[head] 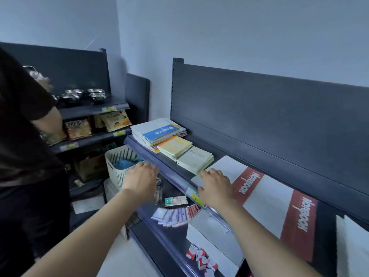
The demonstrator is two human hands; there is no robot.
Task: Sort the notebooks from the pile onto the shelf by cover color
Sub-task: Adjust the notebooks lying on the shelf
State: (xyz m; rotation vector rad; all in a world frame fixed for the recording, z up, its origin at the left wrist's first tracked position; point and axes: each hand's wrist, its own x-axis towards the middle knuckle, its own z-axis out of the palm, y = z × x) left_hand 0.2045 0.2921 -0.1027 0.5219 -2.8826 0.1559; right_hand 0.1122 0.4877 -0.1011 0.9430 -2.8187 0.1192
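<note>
Head view: the right hand (216, 188) is laid flat, fingers straight, on the left corner of a red-and-white notebook (265, 198) lying along the front edge of the shelf (218, 153). The left hand (140, 180) is held just off that front edge, fingers loosely spread and nothing gripped, above a white basket (115, 156). The pile (159, 131), topped by a blue cover, is seen at the shelf's left end; a yellow stack (175, 146) and a cream stack (195, 159) lie between it and the right hand.
</note>
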